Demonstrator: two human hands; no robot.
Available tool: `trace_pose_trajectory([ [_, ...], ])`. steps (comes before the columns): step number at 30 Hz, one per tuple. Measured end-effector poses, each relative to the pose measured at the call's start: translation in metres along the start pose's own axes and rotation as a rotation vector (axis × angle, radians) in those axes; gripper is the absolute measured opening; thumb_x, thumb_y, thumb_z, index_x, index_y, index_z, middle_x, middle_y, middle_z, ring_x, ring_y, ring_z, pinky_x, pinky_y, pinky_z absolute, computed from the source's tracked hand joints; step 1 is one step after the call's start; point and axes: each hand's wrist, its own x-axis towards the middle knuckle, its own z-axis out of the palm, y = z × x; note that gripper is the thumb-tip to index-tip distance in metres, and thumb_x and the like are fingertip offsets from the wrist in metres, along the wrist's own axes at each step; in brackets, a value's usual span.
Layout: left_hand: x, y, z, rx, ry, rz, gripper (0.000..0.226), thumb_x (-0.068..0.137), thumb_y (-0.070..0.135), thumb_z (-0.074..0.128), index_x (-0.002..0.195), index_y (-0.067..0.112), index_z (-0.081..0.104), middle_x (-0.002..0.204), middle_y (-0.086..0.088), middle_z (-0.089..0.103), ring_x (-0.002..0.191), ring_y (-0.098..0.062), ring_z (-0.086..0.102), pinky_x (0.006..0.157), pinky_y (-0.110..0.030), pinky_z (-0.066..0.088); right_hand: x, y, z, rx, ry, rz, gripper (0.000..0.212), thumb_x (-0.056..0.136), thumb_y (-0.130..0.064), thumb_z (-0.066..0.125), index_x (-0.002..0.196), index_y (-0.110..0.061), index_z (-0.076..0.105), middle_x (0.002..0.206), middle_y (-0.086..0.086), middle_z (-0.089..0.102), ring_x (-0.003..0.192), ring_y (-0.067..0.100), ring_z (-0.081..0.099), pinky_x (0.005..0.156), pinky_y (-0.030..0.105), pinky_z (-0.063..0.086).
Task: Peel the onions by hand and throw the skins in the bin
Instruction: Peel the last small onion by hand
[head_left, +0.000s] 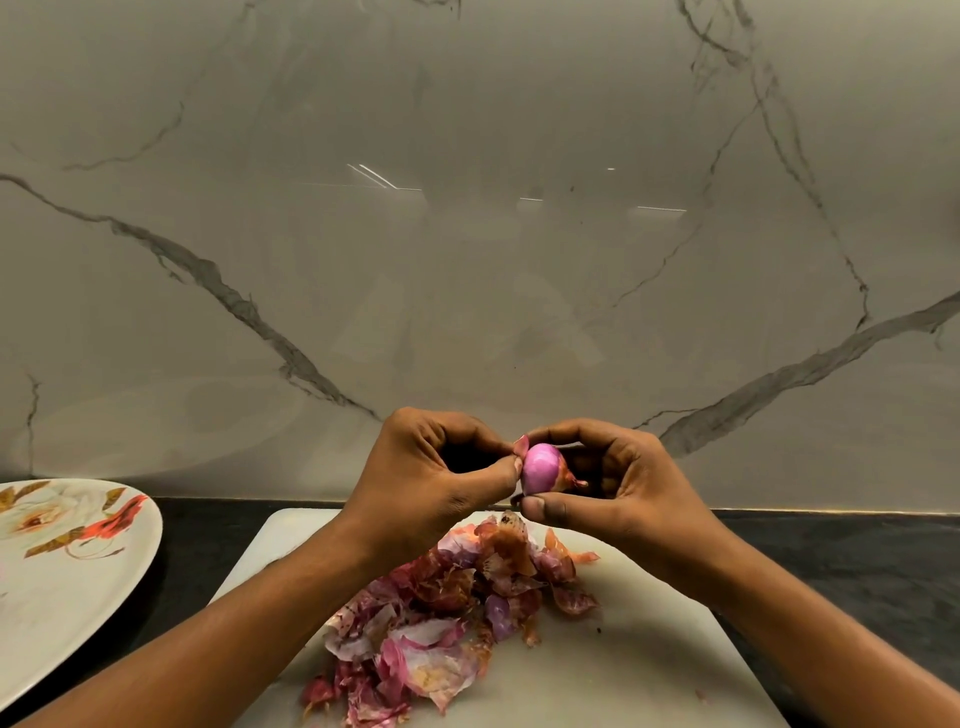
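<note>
A small pink onion (541, 466), mostly bare, is held up above the white cutting board (623, 649). My right hand (613, 483) grips it between thumb and curled fingers. My left hand (441, 473) pinches a strip of skin (521, 445) at the onion's left side with thumb and forefinger. A shred of brown skin (571, 480) still clings to the onion's right side. A heap of pink and brown onion skins (447, 613) lies on the board under my hands. No bin is in view.
A white plate with a flower print (57, 566) sits at the left on the dark counter (857, 561). A marble wall (467, 234) rises right behind the board.
</note>
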Motion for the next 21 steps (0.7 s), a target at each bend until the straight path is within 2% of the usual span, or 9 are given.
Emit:
trace_pose_trajectory([
  [2, -0.0007, 0.0010, 0.0008, 0.039, 0.006, 0.044, 0.007, 0.088, 0.006, 0.080, 0.093, 0.010, 0.084, 0.081, 0.002, 0.080, 0.071, -0.017, 0.075, 0.065, -0.024, 0.060, -0.0001, -0.0005, 0.0002, 0.025, -0.006, 0.014, 0.051, 0.077, -0.001, 0.087, 0.123, -0.013, 0.071, 0.110, 0.007, 0.079, 0.101, 0.029, 0.078, 0.084, 0.033, 0.064],
  [7, -0.0016, 0.0014, 0.0013, 0.067, 0.004, 0.057, 0.006, 0.089, 0.007, 0.080, 0.092, 0.010, 0.084, 0.080, 0.002, 0.079, 0.071, -0.018, 0.075, 0.063, -0.024, 0.061, 0.0003, -0.0007, 0.0003, 0.038, -0.017, 0.037, 0.051, 0.076, -0.002, 0.087, 0.123, -0.012, 0.071, 0.110, 0.010, 0.079, 0.099, 0.030, 0.078, 0.084, 0.033, 0.064],
  [10, -0.0005, 0.0017, 0.0010, 0.011, 0.005, -0.010, 0.006, 0.089, 0.005, 0.079, 0.090, 0.008, 0.084, 0.077, -0.004, 0.078, 0.068, -0.023, 0.074, 0.063, -0.035, 0.064, -0.0002, -0.0017, -0.0003, 0.050, -0.027, 0.056, 0.051, 0.074, -0.006, 0.088, 0.122, -0.012, 0.071, 0.107, 0.010, 0.079, 0.097, 0.032, 0.078, 0.084, 0.033, 0.064],
  [15, 0.0017, 0.0010, 0.0017, -0.115, 0.018, -0.132, 0.005, 0.089, 0.000, 0.077, 0.088, 0.001, 0.082, 0.072, -0.010, 0.076, 0.062, -0.020, 0.071, 0.061, -0.029, 0.060, 0.0002, -0.0010, -0.0025, 0.062, -0.014, 0.073, 0.049, 0.074, -0.007, 0.088, 0.120, -0.017, 0.073, 0.107, 0.010, 0.078, 0.098, 0.033, 0.077, 0.085, 0.037, 0.064],
  [21, 0.0060, -0.0008, -0.0032, -0.178, 0.106, -0.195, 0.008, 0.091, -0.002, 0.074, 0.085, 0.001, 0.079, 0.073, -0.016, 0.075, 0.063, -0.023, 0.070, 0.062, -0.030, 0.061, 0.0017, 0.0008, -0.0053, 0.065, 0.013, 0.094, 0.049, 0.079, 0.005, 0.084, 0.121, -0.018, 0.071, 0.112, 0.002, 0.077, 0.100, 0.029, 0.077, 0.081, 0.029, 0.062],
])
